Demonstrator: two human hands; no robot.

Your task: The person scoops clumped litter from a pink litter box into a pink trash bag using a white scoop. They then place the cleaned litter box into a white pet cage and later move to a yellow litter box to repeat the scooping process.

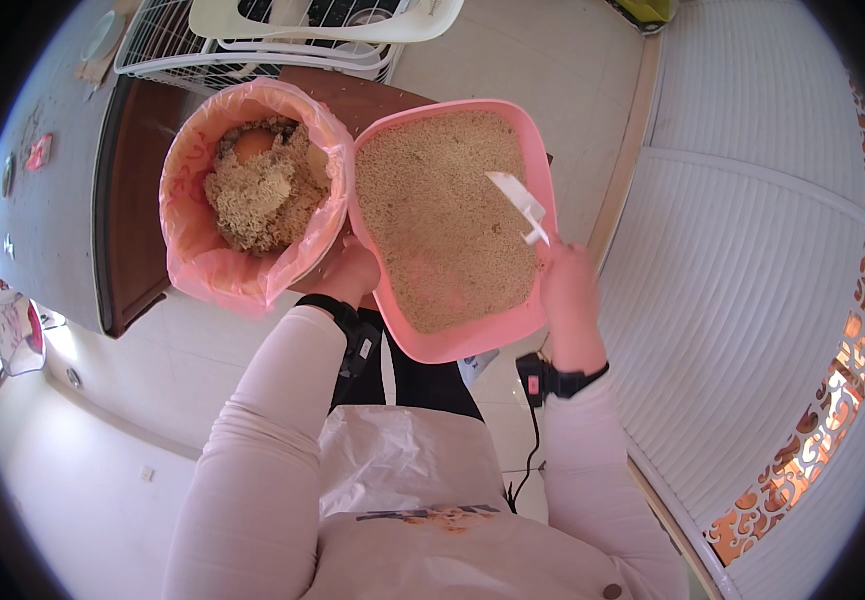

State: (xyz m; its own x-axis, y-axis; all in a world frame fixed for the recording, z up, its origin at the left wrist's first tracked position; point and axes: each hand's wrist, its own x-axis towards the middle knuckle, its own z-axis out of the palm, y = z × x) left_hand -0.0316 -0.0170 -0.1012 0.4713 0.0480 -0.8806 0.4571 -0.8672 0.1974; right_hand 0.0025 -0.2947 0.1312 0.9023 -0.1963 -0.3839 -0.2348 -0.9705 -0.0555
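A pink plastic litter tray (542,142) full of tan granular litter stands before me. My right hand (571,292) grips the handle of a small white plastic scoop (516,196), whose blade is over the litter near the tray's right rim. To the tray's left is a bin lined with a pink plastic bag (196,255), holding clumped litter and a rounded brownish thing, partly buried. My left hand (353,270) is between the bin and the tray's left edge; its fingers are partly hidden, and whether it grips either one cannot be told.
Beneath the bin and tray shows a brown wooden surface (372,97). A white wire cage (199,67) stands beyond them. At left is a grey-topped table (57,225) with a small red packet (39,152). White ribbed folding panels (732,285) line the right side.
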